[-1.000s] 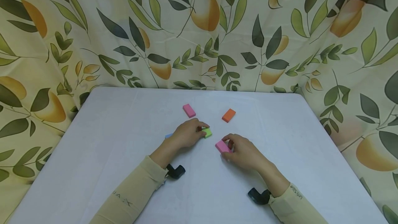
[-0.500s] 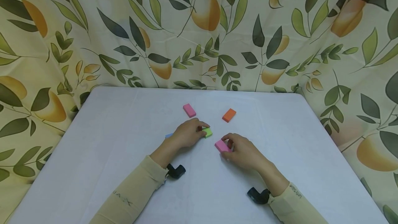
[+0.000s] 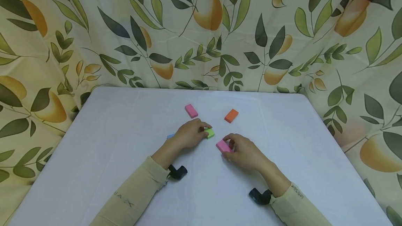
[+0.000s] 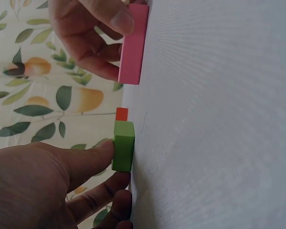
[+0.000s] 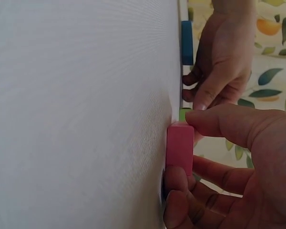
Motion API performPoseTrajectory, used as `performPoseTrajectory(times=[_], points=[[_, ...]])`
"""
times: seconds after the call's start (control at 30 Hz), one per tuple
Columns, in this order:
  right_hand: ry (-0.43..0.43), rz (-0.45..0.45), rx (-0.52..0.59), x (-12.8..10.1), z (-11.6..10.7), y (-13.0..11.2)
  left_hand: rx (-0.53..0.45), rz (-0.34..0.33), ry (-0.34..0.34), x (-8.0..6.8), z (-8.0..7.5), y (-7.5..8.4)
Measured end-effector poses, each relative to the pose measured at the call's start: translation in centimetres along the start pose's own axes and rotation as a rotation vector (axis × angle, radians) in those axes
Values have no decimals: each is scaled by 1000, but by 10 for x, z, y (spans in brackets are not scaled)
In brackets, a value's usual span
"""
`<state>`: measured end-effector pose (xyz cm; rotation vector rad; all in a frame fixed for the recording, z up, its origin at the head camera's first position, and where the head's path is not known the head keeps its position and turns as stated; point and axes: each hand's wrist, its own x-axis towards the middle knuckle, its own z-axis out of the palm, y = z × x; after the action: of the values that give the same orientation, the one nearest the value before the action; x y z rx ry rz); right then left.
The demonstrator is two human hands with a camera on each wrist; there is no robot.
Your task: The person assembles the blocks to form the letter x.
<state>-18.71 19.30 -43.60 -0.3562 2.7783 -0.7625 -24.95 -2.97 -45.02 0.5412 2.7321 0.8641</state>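
My left hand point(image 3: 190, 134) pinches a small green block point(image 3: 209, 133) on the white table, thumb on one side and fingers on the other in the left wrist view. To its right and nearer, my right hand point(image 3: 246, 152) holds a pink block point(image 3: 222, 146) between thumb and fingers. The right wrist view has this pink block point(image 5: 180, 150) low against the tabletop, partly covering the green block point(image 5: 184, 114) behind it. A gap separates the two held blocks in the head view.
Another pink block point(image 3: 191, 111) and an orange block point(image 3: 231, 115) lie farther back on the white table point(image 3: 125, 114). A blue block point(image 3: 170, 136) is mostly hidden behind the left wrist. A fruit-patterned curtain point(image 3: 201, 44) hangs behind the table.
My right hand and its pink block have shifted slightly left and away from me, toward the green block. The left hand has stayed in place.
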Motion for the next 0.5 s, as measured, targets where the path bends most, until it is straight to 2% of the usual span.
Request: performPoseTrajectory(times=[0.5], points=[[-3, 15, 6, 2, 0, -4, 0, -3, 0, 0, 1, -1]])
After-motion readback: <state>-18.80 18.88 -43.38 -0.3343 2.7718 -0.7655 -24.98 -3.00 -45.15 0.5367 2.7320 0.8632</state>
